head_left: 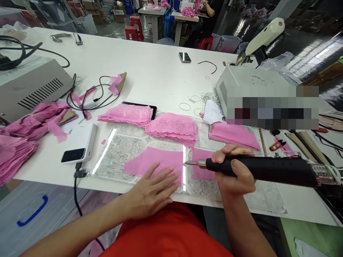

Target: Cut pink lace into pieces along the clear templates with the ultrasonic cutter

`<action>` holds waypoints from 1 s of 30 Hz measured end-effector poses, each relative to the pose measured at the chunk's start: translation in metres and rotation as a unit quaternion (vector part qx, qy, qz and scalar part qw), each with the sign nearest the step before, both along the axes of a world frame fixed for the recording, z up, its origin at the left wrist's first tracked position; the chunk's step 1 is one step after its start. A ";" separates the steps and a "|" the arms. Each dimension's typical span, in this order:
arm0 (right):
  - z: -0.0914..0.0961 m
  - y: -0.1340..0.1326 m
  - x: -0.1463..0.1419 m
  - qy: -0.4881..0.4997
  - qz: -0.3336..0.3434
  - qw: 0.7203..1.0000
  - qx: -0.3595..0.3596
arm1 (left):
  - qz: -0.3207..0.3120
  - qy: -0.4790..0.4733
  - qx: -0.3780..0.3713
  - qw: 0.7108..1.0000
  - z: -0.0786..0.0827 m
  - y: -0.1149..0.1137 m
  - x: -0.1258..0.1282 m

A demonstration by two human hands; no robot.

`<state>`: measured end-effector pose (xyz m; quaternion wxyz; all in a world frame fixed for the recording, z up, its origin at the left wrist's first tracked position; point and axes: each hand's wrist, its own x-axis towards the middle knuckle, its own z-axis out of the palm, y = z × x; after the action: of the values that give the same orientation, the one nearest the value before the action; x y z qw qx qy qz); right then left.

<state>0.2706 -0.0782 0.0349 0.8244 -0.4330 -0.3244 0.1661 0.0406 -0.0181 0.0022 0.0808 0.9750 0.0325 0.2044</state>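
My right hand (234, 171) is wrapped round a black-handled tool with a narrow metal tip (259, 171). Its tip points left, at the edge of a pink fabric piece (163, 159); whether it touches cannot be made out. Flat on that piece rests my left hand (154, 191), fingers spread. A second pink fabric piece (200, 160) lies just right, partly behind the tool and my right hand. Both pieces are on a clear plastic template (115, 164) with shiny straight edges. Behind them sit two stacks of pink lace fabric (171, 126) (127, 115).
A white power bank (89, 142) with a cable stands to the left, near bundled pink fabric (34, 121). Grey metal boxes (40, 84) (249, 80) flank the table. Folded pink fabric (233, 135) and a phone (184, 57) lie farther back. Another person (211, 18) sits at a distant table.
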 end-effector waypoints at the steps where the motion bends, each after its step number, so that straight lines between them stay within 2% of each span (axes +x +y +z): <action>1: -0.002 -0.002 -0.001 0.002 0.007 1.000 0.002 | -0.004 0.000 -0.002 1.000 -0.002 -0.005 0.003; 7: -0.006 -0.002 -0.006 0.015 0.027 0.999 0.016 | -0.002 0.005 -0.018 1.000 -0.007 -0.013 0.009; 20: -0.007 -0.002 -0.005 -0.001 0.049 0.999 0.005 | -0.007 -0.013 -0.021 1.000 -0.009 -0.012 0.009; 30: -0.008 -0.002 -0.003 0.001 0.052 0.998 0.025 | -0.008 -0.006 -0.012 1.000 -0.009 -0.012 0.010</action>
<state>0.2681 -0.0806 0.0271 0.8254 -0.3946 -0.3499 0.2013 0.0501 -0.0303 -0.0067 0.0945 0.9730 0.0268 0.2089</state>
